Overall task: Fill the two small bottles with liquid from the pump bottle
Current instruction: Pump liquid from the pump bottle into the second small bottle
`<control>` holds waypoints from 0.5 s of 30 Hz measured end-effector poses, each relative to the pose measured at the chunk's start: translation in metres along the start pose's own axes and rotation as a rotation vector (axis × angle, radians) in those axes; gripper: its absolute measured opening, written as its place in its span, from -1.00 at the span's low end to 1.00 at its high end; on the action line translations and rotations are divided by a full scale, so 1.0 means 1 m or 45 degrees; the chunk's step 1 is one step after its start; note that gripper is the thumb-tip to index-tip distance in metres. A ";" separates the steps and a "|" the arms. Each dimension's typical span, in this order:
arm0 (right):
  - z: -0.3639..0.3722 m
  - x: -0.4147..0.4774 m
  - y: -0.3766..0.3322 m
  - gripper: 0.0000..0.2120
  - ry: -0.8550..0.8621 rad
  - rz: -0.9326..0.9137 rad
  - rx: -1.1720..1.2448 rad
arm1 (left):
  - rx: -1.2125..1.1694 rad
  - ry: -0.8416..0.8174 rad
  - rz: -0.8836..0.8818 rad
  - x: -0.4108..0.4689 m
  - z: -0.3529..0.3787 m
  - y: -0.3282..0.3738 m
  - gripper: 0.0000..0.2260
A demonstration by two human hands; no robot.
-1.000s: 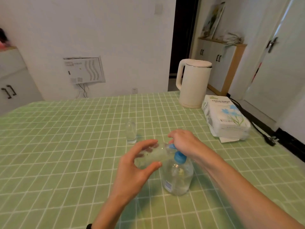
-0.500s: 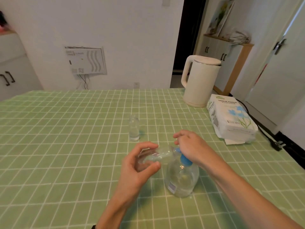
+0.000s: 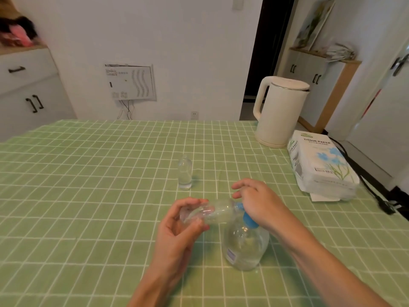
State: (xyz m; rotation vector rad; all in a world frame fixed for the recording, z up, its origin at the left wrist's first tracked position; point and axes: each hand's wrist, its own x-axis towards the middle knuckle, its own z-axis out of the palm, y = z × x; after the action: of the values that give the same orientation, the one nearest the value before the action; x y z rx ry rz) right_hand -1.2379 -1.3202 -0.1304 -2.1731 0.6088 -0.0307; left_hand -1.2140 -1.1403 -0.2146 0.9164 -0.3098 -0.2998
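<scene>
Left hand (image 3: pixel 179 231) curls round a small bottle (image 3: pixel 212 211), tipped sideways to meet the spout (image 3: pixel 239 206); right hand (image 3: pixel 259 202), fingers loose, presses the pump bottle (image 3: pixel 245 247); second small bottle (image 3: pixel 185 173) stands upright beyond.

- A single view, worn on the person's head, looks forward and down across the green-checked surface (image 3: pixel 88 196).
- It sits close to the work: both forearms enter from the bottom edge. The left hand (image 3: pixel 181 231), gripping a small bottle (image 3: pixel 219 212), and the right hand (image 3: pixel 259 202) lie at lower centre.
- The wide lens also takes in the surface's far edge, the white wall (image 3: pixel 177 52) across the upper half and a dark doorway (image 3: pixel 270 52) at upper right.
- Straight lines bow toward the frame's edges.
</scene>
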 end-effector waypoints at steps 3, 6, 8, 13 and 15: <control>-0.005 0.000 -0.002 -0.65 -0.024 -0.009 -0.025 | -0.011 0.022 -0.030 -0.002 0.001 -0.002 -0.49; -0.010 0.002 -0.004 -0.70 -0.016 -0.043 -0.091 | 0.014 0.026 -0.031 -0.002 0.002 -0.002 -0.46; -0.012 0.003 -0.004 -0.70 -0.013 -0.051 -0.110 | 0.043 0.023 -0.028 -0.003 0.001 -0.002 -0.45; -0.004 0.002 0.000 -0.63 -0.054 -0.021 0.031 | 0.023 0.010 -0.027 -0.003 0.000 0.001 -0.45; -0.002 0.001 0.002 -0.62 -0.055 -0.011 0.050 | 0.023 0.014 -0.032 -0.002 -0.001 0.001 -0.44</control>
State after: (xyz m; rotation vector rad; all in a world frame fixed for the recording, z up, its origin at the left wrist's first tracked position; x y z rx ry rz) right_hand -1.2383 -1.3231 -0.1310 -2.1329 0.5700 -0.0003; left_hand -1.2151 -1.1386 -0.2145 0.9400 -0.2917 -0.3160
